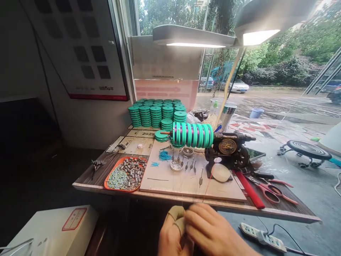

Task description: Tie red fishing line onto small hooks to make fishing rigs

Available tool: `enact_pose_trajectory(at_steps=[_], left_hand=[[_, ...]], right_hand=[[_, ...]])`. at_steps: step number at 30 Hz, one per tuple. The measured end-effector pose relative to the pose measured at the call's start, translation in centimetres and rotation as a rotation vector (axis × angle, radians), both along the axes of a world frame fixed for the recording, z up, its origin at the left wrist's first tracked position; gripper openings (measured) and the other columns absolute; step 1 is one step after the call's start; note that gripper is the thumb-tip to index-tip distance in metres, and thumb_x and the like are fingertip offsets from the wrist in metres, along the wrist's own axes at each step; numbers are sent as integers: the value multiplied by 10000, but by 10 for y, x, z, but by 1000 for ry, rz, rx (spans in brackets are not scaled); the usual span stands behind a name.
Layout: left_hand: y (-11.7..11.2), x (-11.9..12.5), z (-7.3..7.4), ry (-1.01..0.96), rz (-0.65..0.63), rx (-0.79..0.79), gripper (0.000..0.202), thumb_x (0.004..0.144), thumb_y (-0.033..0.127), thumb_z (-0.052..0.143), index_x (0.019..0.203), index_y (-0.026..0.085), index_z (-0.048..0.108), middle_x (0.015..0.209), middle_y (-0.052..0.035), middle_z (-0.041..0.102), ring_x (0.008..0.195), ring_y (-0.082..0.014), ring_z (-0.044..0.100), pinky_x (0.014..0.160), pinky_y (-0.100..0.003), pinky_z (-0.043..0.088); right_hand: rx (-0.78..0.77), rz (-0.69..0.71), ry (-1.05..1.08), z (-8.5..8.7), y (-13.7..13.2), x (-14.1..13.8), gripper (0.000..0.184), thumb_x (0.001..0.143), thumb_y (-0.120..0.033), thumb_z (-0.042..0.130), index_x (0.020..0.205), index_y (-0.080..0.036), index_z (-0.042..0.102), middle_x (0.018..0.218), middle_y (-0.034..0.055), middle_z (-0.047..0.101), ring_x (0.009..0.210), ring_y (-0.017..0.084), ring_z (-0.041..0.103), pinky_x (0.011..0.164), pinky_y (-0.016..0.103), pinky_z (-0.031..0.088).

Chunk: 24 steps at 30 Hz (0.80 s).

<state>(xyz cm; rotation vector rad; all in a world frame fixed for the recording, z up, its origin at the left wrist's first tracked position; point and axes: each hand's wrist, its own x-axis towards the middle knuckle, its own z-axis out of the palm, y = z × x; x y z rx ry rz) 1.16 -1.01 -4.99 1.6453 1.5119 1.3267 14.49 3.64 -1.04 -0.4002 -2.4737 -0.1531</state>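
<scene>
Both hands are together at the bottom middle, below the table's front edge. My left hand [173, 233] wears beige finger cots and its fingers are pinched. My right hand [213, 233] lies over it, fingers curled closed. Thin lines [205, 188] run from the hands up across the board toward the green spools [193, 135] threaded on the winding machine [229, 151]. What the fingers pinch is too small to make out. Small hanging weights [191, 165] dangle under the spool row.
Stacks of green spools [156, 113] stand at the back. An orange tray [125, 173] holds several small metal pieces. Red scissors [271, 190] and a red bar [249, 190] lie right. A white box [50, 227] is at lower left, a power strip [262, 236] at lower right.
</scene>
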Motion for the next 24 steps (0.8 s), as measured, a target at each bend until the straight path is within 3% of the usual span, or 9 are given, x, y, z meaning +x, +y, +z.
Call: enact_pose_trajectory(at_steps=[2,4,7,10,14,17,20,24], left_hand=[[2,-6,4,-58,-27,-92,243,706,144,565,897,186,709,1001,-122,663,902,-255,624,768,-310,509],[5,-10,8,-143,-41,-167,221,741,172,565,918,163,697,1013,-136,664,946,-263,619,799,-317,507],[8,-13,13,-243,-47,-194,182,738,184,581,878,141,689,945,-135,679,916,-261,627,785,-328,513],[8,-13,14,-214,-5,-157,107,727,194,599,746,154,697,897,-118,666,859,-247,628,757,-315,515],[5,-4,10,-111,124,-22,168,748,201,571,606,188,660,815,-84,615,733,-202,612,650,-263,510],[2,4,1,18,237,144,186,770,162,521,675,203,676,810,-80,608,694,-187,604,636,-254,499],[1,8,-12,202,289,301,249,769,90,492,832,215,698,911,-101,643,782,-209,623,723,-272,492],[4,5,-19,331,261,448,292,767,33,480,871,215,684,930,-104,687,772,-212,627,724,-279,497]], right_hand=[[-204,120,-80,15,19,-7,269,881,-71,360,726,-147,566,738,54,621,707,162,534,723,277,443],[-424,141,-214,22,33,-12,204,862,-82,415,732,-164,549,678,8,581,611,127,470,627,230,412],[-605,94,-272,21,42,-15,166,804,-62,483,693,-179,520,565,-62,458,478,85,332,467,198,298],[-690,32,-234,18,43,-18,162,749,-46,490,646,-171,502,504,-89,344,435,67,255,401,181,222],[-807,-46,-139,16,42,-20,184,846,-137,408,733,-153,552,532,-65,416,458,70,302,429,154,285],[-857,-87,-85,16,42,-20,194,857,-166,414,763,-148,583,542,-48,470,473,77,362,464,163,324],[-880,-134,-50,18,42,-20,186,835,-154,439,721,-149,586,529,-42,480,480,87,393,473,171,331],[-894,-191,-26,21,42,-21,172,811,-133,460,684,-157,575,512,-45,481,480,93,425,472,170,328]])
